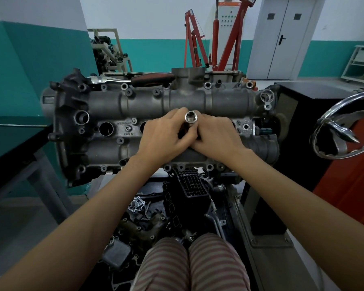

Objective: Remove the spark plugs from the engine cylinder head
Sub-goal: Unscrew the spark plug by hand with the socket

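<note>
The grey engine cylinder head [122, 106] lies across the stand in front of me, with round spark plug wells along its middle; one open well [106, 129] shows at the left. A shiny steel spark plug socket [191, 117] stands upright over the middle of the head, its open end facing up. My left hand [166, 135] and my right hand [215, 136] meet around its shaft, fingers curled on it from both sides. The well below them and any spark plug are hidden by my hands.
A ratchet with a red-black handle [149, 77] lies on the head's far edge. A chrome handwheel [343, 122] sticks out at the right beside a black cabinet [298, 114]. Loose engine parts [147, 219] lie below. A dark table [11, 143] stands left.
</note>
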`<state>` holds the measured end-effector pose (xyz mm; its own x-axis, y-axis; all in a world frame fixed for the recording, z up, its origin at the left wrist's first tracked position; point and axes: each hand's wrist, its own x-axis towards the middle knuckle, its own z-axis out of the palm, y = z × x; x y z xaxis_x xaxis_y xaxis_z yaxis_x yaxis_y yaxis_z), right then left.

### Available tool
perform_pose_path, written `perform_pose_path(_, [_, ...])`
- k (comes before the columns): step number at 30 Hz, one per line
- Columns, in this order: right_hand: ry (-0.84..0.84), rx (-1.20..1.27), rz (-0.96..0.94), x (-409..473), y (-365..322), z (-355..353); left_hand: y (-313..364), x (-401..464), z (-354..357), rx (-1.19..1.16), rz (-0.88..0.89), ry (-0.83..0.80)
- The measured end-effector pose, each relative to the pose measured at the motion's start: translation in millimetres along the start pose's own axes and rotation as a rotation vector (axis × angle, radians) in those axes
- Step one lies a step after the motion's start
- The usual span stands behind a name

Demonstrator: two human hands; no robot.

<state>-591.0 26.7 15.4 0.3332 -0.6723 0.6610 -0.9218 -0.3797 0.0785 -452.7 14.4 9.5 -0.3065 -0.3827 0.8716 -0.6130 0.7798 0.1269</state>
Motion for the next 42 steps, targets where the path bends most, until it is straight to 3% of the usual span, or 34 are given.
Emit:
perform_pose_path(6, [-0.017,-0.065,0.028,0.4,1.0,0.6,-3.6,-0.2,0.9,0.008,0.0,0.064])
perform_pose_path(13, [-0.025,-0.007,-0.006,0.7,1.1,-0.2,-0.6,-0.4,-0.1,-0.026,-0.011,-0.02])
perform_pose_path(42, [-0.015,-0.005,0.001,0.5,0.0,-1.2,-0.6,-0.6,-1.4,-0.028,-0.016,-0.02])
